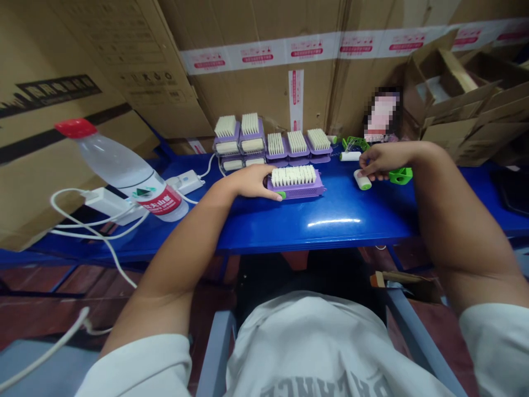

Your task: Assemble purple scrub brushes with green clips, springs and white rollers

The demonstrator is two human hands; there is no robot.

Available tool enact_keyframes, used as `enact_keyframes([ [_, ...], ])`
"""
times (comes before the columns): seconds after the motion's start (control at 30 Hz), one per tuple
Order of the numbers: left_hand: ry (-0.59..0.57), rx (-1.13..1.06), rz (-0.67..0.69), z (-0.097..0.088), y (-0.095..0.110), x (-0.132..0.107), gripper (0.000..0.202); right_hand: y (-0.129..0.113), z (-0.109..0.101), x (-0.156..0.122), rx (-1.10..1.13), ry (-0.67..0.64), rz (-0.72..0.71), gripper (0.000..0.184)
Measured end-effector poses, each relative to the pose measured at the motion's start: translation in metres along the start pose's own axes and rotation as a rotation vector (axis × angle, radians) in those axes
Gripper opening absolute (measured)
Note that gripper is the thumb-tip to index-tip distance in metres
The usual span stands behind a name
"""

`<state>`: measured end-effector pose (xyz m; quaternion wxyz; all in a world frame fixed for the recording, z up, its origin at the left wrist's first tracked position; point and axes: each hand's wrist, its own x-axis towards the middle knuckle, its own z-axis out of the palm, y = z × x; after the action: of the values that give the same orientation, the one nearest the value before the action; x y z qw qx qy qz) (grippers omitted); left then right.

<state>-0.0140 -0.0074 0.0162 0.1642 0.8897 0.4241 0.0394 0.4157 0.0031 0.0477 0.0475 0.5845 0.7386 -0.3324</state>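
Note:
My left hand (251,181) is closed around the left end of a purple brush head (303,192) with white bristles facing up, which rests on the blue table. By its thumb a green piece (281,196) shows at the brush head's end. Further right, my right hand (380,160) pinches a white roller (362,180) with a green end cap, at the tabletop. A bright green plastic part (400,176) lies just right of that hand, partly hidden by it. Behind the fingers are another white roller (350,156) and a green frame (355,144).
Several purple brush heads (296,142) stand in a row at the back. On the left are a tilted-looking water bottle (163,198), white adapters (108,205) and cables. Cardboard boxes (264,94) wall the rear; an open carton (454,110) stands back right.

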Motion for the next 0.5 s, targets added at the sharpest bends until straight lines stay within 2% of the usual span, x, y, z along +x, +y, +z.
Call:
enact_keyframes([
  [0.1,-0.001,0.011,-0.005,-0.001,0.0,0.0,0.095,-0.011,0.004,-0.002,0.048,0.032,-0.127,0.064],
  [0.23,-0.002,0.022,0.009,-0.001,0.0,0.0,0.093,-0.023,0.007,-0.006,0.147,0.159,-0.314,0.07],
  [0.33,0.002,0.025,0.015,-0.001,-0.001,0.001,0.094,-0.024,0.008,-0.006,0.159,0.201,-0.355,0.072],
  [0.5,0.007,0.021,0.014,-0.001,-0.001,0.0,0.091,-0.021,0.011,0.002,0.098,0.176,-0.348,0.07],
])
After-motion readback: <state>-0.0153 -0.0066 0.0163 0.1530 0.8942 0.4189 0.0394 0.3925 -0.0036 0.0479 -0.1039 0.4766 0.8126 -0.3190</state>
